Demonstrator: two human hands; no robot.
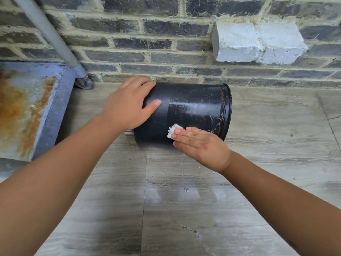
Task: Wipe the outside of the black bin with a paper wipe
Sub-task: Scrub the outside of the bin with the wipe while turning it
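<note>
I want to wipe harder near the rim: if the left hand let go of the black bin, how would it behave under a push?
The black bin lies on its round side on the smooth floor, so it would probably roll. Only the left hand steadies it. Its glossy wall may slip under the paper wipe.

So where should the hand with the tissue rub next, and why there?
Probably sideways toward the rim end. The right hand presses the paper wipe flat on the near side of the black bin, which lies on its side. Pale scuffs and specks still show near the rim, just beside the wipe. The left hand steadies the other end, so the bin should hold still.
</note>
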